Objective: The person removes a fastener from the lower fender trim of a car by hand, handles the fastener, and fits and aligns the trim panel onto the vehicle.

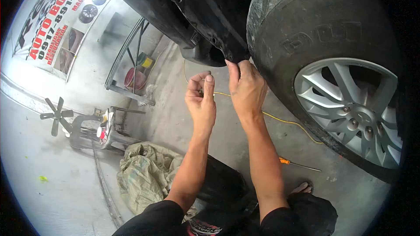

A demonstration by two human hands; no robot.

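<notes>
- We see the black bumper panel [205, 22] hanging at the top of the view, its lower edge running down to a point just left of the tyre [306, 39].
- Our right hand [246, 88] is raised to that lower edge, thumb and forefinger pinched together on the panel's tip, the other fingers curled behind.
- Our left hand [201, 100] is just beside the right one, apart from the panel, with thumb and forefinger closed on a small dark piece; it is too small for us to tell what it is.
- The wheel sits to the right, its silver alloy rim [354, 109] close to our right forearm.
- A yellow cord [286, 122] trails over the concrete floor [183, 122] behind both hands and runs on toward the wheel.
- An orange-handled screwdriver [297, 163] lies on the floor near our right elbow, and a bare foot [302, 188] shows just below it.
- A crumpled greenish sack [144, 172] lies to the left of our left arm.
- Further left stand a dark metal stand [94, 131] and a fan blade [56, 116].
- A sign with red lettering [57, 22] hangs on the far wall.
</notes>
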